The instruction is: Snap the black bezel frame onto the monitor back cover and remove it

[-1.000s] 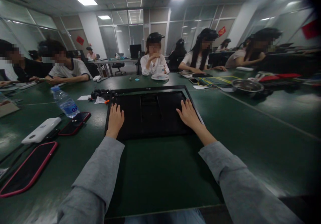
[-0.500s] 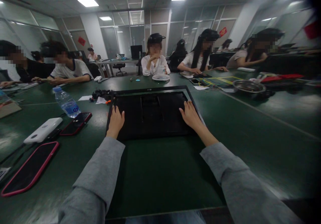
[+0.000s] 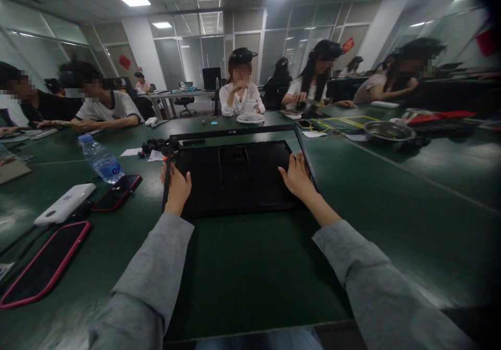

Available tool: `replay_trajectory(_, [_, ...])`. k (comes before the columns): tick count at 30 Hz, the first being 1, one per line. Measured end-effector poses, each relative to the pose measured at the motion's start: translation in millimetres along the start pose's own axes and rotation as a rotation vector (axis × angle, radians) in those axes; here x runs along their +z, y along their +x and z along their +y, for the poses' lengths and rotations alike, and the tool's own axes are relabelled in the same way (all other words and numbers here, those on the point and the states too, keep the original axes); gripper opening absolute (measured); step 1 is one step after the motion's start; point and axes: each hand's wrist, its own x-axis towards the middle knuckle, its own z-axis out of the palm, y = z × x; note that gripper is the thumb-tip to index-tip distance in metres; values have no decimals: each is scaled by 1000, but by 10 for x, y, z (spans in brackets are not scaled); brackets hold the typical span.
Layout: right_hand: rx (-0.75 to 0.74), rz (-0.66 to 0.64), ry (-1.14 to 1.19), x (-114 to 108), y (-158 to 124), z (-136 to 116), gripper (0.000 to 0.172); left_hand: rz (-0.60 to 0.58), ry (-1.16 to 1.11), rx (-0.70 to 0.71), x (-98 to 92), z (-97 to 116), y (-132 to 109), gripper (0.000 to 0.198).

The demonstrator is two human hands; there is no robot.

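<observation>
Black frame (image 3: 258,130) stands tilted over the black panel (image 3: 199,177), midway along the table's (image 3: 266,277) near edge, set back from it. Left hand (image 3: 178,185): grip wrapped round the frame's left side, thumb inside. Right hand (image 3: 299,180): half-curled at the right side; can't tell if it's gripping. Step looks like adjusting frame against panel. Next move calls for level, even pressure both sides.
</observation>
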Motion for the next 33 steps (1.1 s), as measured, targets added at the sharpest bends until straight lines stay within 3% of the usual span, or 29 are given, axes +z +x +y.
replay_trajectory(11, [-20, 59, 57, -36, 2, 14, 79, -44, -131, 89, 57, -62, 54, 70])
replay_trajectory(18, [-43, 128, 134, 47, 29, 56, 77, -66, -248, 301, 42, -43, 94, 57])
replay_trajectory(23, [-65, 117, 223, 134, 54, 99, 79, -99, -206, 439, -95, 74, 58, 54])
replay_trajectory(25, [-91, 87, 252, 187, 72, 134, 79, -59, -177, 400, -163, 108, 41, 54])
replay_trajectory(29, [-131, 39, 292, 263, 102, 190, 70, 65, -105, 144, -240, 108, 3, 58])
replay_trajectory(33, [-212, 30, 307, 198, 100, 140, 61, -55, -41, -43, -231, 76, -26, 65])
